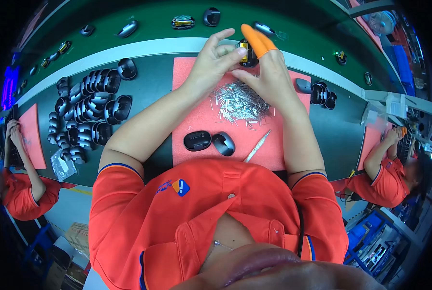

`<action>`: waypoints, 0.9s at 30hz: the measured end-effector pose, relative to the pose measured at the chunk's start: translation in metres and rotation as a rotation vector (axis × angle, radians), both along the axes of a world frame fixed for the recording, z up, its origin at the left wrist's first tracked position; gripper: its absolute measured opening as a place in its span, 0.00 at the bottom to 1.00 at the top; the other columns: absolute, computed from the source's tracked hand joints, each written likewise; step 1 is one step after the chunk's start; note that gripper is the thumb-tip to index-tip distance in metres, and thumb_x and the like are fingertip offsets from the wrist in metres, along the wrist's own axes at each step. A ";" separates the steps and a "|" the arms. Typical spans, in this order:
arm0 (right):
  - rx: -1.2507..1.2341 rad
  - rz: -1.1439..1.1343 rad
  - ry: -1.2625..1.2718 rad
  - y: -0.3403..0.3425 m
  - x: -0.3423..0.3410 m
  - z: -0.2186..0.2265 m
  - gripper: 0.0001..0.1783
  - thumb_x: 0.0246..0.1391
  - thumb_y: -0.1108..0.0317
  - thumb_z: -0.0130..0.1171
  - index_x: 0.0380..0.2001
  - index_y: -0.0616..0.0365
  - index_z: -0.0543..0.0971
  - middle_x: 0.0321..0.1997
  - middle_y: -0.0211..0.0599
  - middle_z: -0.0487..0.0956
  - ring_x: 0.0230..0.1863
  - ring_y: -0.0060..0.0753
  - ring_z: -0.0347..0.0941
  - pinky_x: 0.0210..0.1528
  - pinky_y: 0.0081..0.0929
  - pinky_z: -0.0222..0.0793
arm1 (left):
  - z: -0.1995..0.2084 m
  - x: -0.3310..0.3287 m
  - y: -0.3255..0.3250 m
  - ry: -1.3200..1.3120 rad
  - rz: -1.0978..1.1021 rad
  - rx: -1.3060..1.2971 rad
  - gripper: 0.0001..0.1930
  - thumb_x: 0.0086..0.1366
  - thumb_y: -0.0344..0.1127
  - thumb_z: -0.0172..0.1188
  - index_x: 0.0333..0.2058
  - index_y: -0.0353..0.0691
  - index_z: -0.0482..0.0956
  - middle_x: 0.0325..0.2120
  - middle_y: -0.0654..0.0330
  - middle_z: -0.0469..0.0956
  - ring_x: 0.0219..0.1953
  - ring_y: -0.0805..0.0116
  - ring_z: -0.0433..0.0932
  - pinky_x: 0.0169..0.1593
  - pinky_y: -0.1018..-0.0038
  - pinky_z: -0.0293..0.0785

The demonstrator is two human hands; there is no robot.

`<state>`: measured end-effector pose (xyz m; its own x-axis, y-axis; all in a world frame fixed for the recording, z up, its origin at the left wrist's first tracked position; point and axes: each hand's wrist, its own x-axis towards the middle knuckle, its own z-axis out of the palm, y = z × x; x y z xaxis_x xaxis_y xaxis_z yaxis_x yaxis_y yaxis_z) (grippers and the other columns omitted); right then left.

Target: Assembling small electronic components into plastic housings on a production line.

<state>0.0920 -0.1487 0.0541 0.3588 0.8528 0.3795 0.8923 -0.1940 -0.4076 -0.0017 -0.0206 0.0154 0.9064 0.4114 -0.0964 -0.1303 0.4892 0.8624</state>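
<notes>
Over the far edge of the pink mat [191,116], my left hand [213,63] pinches a small black casing with a yellow part inside [245,54] between thumb and fingers. My right hand [270,72], orange covers on its fingertips, grips the same casing from the other side; its fingers partly hide it. Just below my hands lies a loose heap of thin silvery metal pins [240,102]. Nearer to me on the mat are a black rounded shell [197,140], a grey-and-black shell [223,143] and a pale pointed hand tool [257,145].
Rows of nested black and grey shells [88,104] stand on the table to the left. A few more shells [323,95] sit right of the mat. Beyond a pale rail, a green belt [153,36] carries several casings. Co-workers [27,191] [385,179] sit at either side.
</notes>
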 end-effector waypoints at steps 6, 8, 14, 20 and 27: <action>-0.037 -0.097 0.116 0.005 0.039 0.017 0.45 0.40 0.65 0.70 0.62 0.53 0.62 0.50 0.43 0.73 0.52 0.41 0.69 0.56 0.30 0.61 | -0.003 0.003 0.041 -0.117 0.095 0.742 0.27 0.65 0.45 0.55 0.59 0.39 0.61 0.46 0.52 0.74 0.48 0.59 0.74 0.55 0.68 0.68; -0.090 -0.240 0.228 0.002 0.080 0.012 0.45 0.42 0.62 0.69 0.63 0.55 0.60 0.48 0.44 0.75 0.48 0.39 0.72 0.54 0.29 0.63 | -0.008 0.008 0.069 -0.067 0.379 1.273 0.25 0.62 0.42 0.56 0.56 0.39 0.66 0.50 0.49 0.71 0.55 0.51 0.69 0.59 0.64 0.64; -0.226 -0.504 0.064 -0.027 0.189 -0.028 0.47 0.43 0.53 0.67 0.64 0.59 0.58 0.49 0.51 0.76 0.50 0.46 0.74 0.53 0.33 0.67 | -0.045 0.013 0.105 0.330 0.475 1.683 0.24 0.62 0.37 0.56 0.57 0.43 0.65 0.51 0.49 0.71 0.57 0.51 0.67 0.61 0.60 0.59; -0.273 -0.560 -0.328 -0.035 0.194 -0.027 0.43 0.47 0.50 0.63 0.61 0.64 0.62 0.49 0.55 0.74 0.51 0.47 0.73 0.54 0.32 0.65 | -0.023 0.014 0.097 0.153 0.562 1.309 0.17 0.60 0.36 0.60 0.47 0.40 0.72 0.40 0.56 0.77 0.42 0.60 0.78 0.47 0.67 0.73; -0.565 -0.739 -0.066 0.000 0.126 0.009 0.47 0.54 0.27 0.31 0.44 0.63 0.75 0.42 0.56 0.78 0.47 0.53 0.75 0.49 0.41 0.68 | -0.010 0.014 0.056 -0.220 0.405 0.399 0.18 0.66 0.38 0.55 0.50 0.34 0.65 0.38 0.55 0.76 0.38 0.72 0.78 0.41 0.78 0.73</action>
<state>0.2185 -0.1485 0.0627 0.8766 0.4810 0.0170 0.4813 -0.8760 -0.0326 0.0123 0.0355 0.0050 0.6511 0.6935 0.3084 -0.4346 0.0076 0.9006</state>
